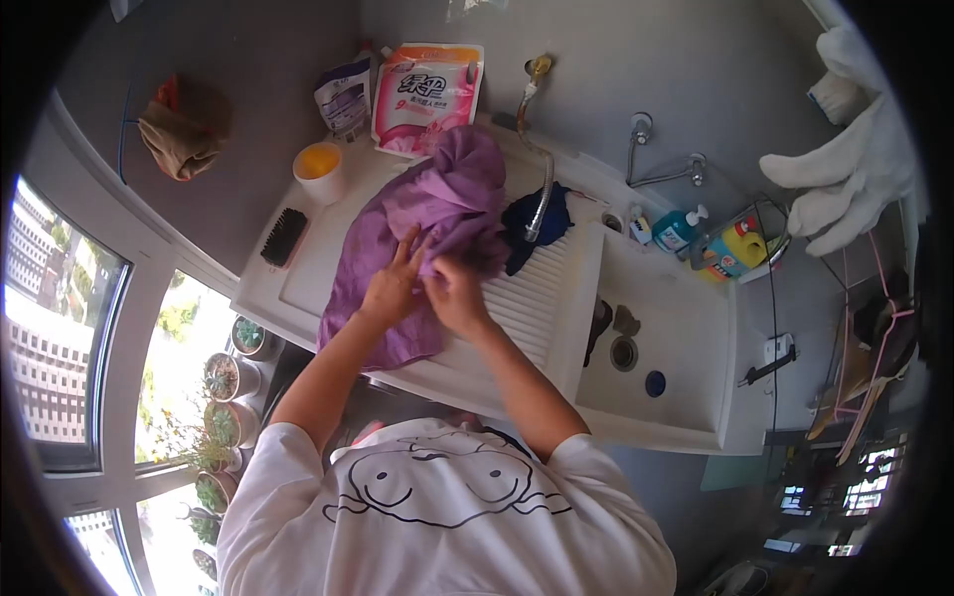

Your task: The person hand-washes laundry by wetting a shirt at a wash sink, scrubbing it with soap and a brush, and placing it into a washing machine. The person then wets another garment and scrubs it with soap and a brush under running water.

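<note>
A crumpled purple garment (373, 243) lies across the white counter beside the ribbed washboard (527, 316). My left hand (395, 286) rests on it, with fingers stretched out and apart against the fabric. Close on its right, my right hand (458, 296) is closed, its curled fingers gripping a bit of the same cloth. The fingertips of the right hand are partly hidden by the folds. A dark blue cloth (542, 221) lies bunched just right of the garment, under the end of a metal hose (543, 204).
A scrub brush (284, 238), a white cup (320, 173) and a pink detergent pouch (427, 99) stand left and behind. To the right is a sink basin (686, 348) with bottles, including a teal pump bottle (678, 230), on its back ledge. White gloves (845, 184) hang at right.
</note>
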Demonstrator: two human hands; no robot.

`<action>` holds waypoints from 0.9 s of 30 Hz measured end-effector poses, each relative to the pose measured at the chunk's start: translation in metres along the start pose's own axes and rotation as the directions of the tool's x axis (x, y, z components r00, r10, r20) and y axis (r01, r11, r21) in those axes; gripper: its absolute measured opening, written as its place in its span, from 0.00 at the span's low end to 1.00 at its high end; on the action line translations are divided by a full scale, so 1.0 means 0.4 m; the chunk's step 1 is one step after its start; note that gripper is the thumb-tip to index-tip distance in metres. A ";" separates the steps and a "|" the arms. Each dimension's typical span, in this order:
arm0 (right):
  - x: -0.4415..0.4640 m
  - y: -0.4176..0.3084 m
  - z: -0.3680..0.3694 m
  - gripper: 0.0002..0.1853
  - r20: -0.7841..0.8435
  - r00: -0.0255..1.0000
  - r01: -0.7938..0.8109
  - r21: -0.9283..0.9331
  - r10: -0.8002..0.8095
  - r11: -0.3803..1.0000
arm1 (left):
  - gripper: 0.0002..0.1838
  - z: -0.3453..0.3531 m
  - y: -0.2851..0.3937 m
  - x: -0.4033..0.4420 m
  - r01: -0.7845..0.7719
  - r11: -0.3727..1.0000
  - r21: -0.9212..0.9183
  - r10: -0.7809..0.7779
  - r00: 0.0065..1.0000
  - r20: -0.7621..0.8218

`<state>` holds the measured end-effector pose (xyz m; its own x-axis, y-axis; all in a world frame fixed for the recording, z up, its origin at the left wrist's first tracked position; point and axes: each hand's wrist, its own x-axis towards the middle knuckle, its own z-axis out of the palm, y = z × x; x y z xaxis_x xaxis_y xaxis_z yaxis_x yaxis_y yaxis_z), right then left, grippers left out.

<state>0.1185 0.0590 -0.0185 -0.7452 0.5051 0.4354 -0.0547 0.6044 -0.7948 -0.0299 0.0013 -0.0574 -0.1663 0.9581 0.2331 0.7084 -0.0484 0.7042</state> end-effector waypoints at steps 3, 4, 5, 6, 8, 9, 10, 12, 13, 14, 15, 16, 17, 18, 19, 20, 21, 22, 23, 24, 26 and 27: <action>0.067 0.060 -0.043 0.08 -0.016 0.981 0.192 -0.014 -0.192 0.981 | 0.17 -0.082 -0.089 0.062 0.309 0.929 -0.205 -0.367 0.843 -0.392; 0.145 0.099 -0.083 0.08 -0.105 0.968 0.217 -0.111 -0.229 0.970 | 0.13 -0.116 -0.087 0.162 0.157 0.986 -0.049 -0.157 0.803 -0.576; 0.153 0.121 -0.110 0.09 -0.178 0.964 0.167 -0.175 -0.198 0.970 | 0.12 -0.149 -0.105 0.185 0.238 0.839 -0.490 -0.495 0.708 -0.504; 0.102 0.161 -0.106 0.11 -0.179 0.982 0.028 -0.166 -0.058 0.986 | 0.10 -0.146 -0.118 0.158 0.039 0.617 -0.786 -0.640 0.606 -0.472; 0.049 0.221 -0.137 0.17 -0.294 0.955 -0.095 -0.426 -0.038 0.900 | 0.15 -0.155 -0.199 0.141 -0.056 0.502 -0.863 -0.720 0.525 -0.454; 0.028 0.234 -0.153 0.20 -0.361 0.931 -0.241 -0.510 0.050 0.826 | 0.15 -0.144 -0.195 0.134 -0.040 0.490 -0.871 -0.727 0.532 -0.433; 0.015 0.249 -0.163 0.23 -0.440 0.890 -0.381 -0.570 0.121 0.728 | 0.19 -0.139 -0.174 0.120 0.139 0.718 -0.682 -0.629 0.550 -0.550; -0.017 0.344 -0.213 0.26 -0.528 0.840 -0.486 -0.631 0.125 0.604 | 0.32 -0.119 -0.098 0.101 0.176 0.947 -0.270 -0.313 0.695 -0.647; -0.025 0.354 -0.224 0.26 -0.548 0.825 -0.513 -0.625 0.137 0.589 | 0.36 -0.109 -0.050 0.089 0.150 0.988 -0.045 -0.139 0.702 -0.698; -0.034 0.360 -0.223 0.26 -0.520 0.844 -0.512 -0.705 0.133 0.490 | 0.38 -0.112 0.010 0.078 0.085 0.995 0.056 -0.031 0.775 -0.631; -0.029 0.366 -0.210 0.26 -0.487 0.864 -0.495 -0.775 0.129 0.392 | 0.40 -0.116 0.049 0.074 0.008 0.988 0.155 0.080 0.828 -0.554; -0.006 0.358 -0.191 0.26 -0.502 0.855 -0.511 -0.767 0.132 0.389 | 0.42 -0.108 0.044 0.079 0.026 0.955 0.295 0.103 0.905 -0.413; 0.008 0.346 -0.169 0.25 -0.550 0.827 -0.537 -0.708 0.119 0.459 | 0.40 -0.086 0.038 0.096 0.106 0.928 0.356 0.015 0.947 -0.321; 0.021 0.319 -0.146 0.24 -0.596 0.795 -0.556 -0.645 0.111 0.523 | 0.38 -0.062 0.023 0.111 0.177 0.889 0.421 -0.084 0.969 -0.231; 0.042 0.275 -0.124 0.24 -0.570 0.814 -0.525 -0.639 0.112 0.562 | 0.38 -0.045 -0.013 0.133 0.162 0.895 0.415 -0.074 0.973 -0.220; 0.043 0.256 -0.089 0.24 -0.578 0.808 -0.536 -0.642 0.114 0.549 | 0.34 -0.030 -0.055 0.152 0.148 0.909 0.389 -0.067 0.974 -0.216; 0.039 0.238 -0.052 0.21 -0.484 0.861 -0.476 -0.654 0.158 0.588 | 0.30 -0.026 -0.083 0.170 0.137 0.921 0.364 -0.062 0.975 -0.213; 0.036 0.228 -0.033 0.18 -0.384 0.903 -0.414 -0.655 0.193 0.633 | 0.30 -0.035 -0.099 0.189 0.127 0.924 0.360 -0.054 0.977 -0.207; 0.030 0.231 -0.035 0.18 -0.389 0.901 -0.419 -0.659 0.193 0.625 | 0.26 -0.042 -0.110 0.206 0.126 0.926 0.354 -0.014 0.953 -0.303; 0.021 0.240 -0.039 0.15 -0.304 0.913 -0.408 -0.650 0.274 0.641 | 0.22 -0.048 -0.121 0.222 0.129 0.929 0.347 0.023 0.916 -0.401; 0.008 0.230 -0.047 0.12 -0.213 0.915 -0.396 -0.635 0.342 0.664 | 0.21 -0.087 -0.148 0.249 0.172 0.941 0.292 -0.011 0.877 -0.480; -0.014 0.211 -0.071 0.09 -0.191 0.906 -0.408 -0.634 0.378 0.657 | 0.20 -0.102 -0.153 0.253 0.214 0.950 0.229 -0.054 0.832 -0.553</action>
<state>0.1369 0.1246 -0.0761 -0.5688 0.8038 0.1744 0.6896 0.5816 -0.4315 -0.1183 0.0897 -0.0495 -0.5559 0.6435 0.5262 0.7939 0.2236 0.5654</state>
